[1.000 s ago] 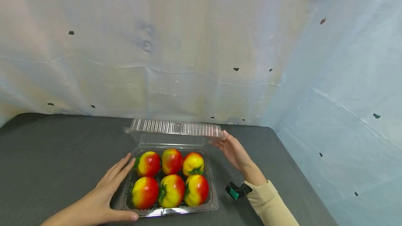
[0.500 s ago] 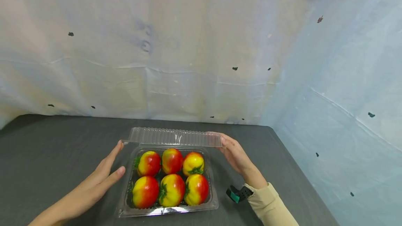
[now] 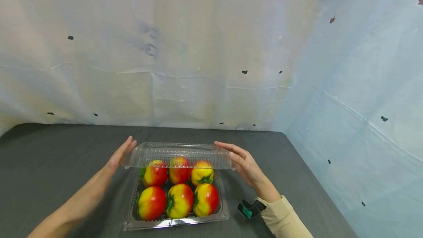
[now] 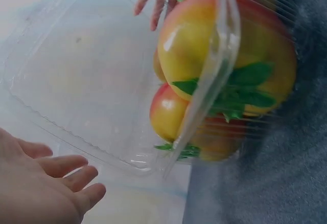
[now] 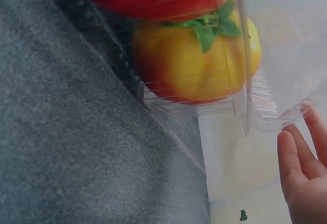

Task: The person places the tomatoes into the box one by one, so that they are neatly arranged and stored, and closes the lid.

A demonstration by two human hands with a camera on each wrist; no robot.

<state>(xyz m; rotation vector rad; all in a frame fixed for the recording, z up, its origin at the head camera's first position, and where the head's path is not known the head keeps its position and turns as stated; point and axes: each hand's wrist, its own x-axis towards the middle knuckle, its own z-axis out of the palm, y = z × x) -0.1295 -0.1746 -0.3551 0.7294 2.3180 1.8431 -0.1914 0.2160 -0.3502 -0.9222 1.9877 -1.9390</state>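
Note:
Six-fruit rows of red-and-yellow tomato-like fruit (image 3: pixel 180 200) with green leaves sit in a clear plastic box (image 3: pixel 176 223). Its hinged clear lid (image 3: pixel 178 153) slants over the back row. My right hand (image 3: pixel 246 166) touches the lid's right end with extended fingers; in the right wrist view those fingertips (image 5: pixel 287 139) lie at the lid's edge. At the lid's left end is my left hand (image 3: pixel 117 159), fingers straight and close to the edge. The left wrist view shows that hand (image 4: pixel 48 185) with spread fingers and nothing in them.
The box stands on a dark grey table (image 3: pixel 66 157). Behind it hangs a pale plastic sheet (image 3: pixel 198 47) with dark spots, which continues along the right side. A black band with a green patch (image 3: pixel 248 209) is on my right wrist.
The lid has swung forward and down from its raised position, now overlapping the back row. My left hand has moved from the box's left side up to the lid's left end.

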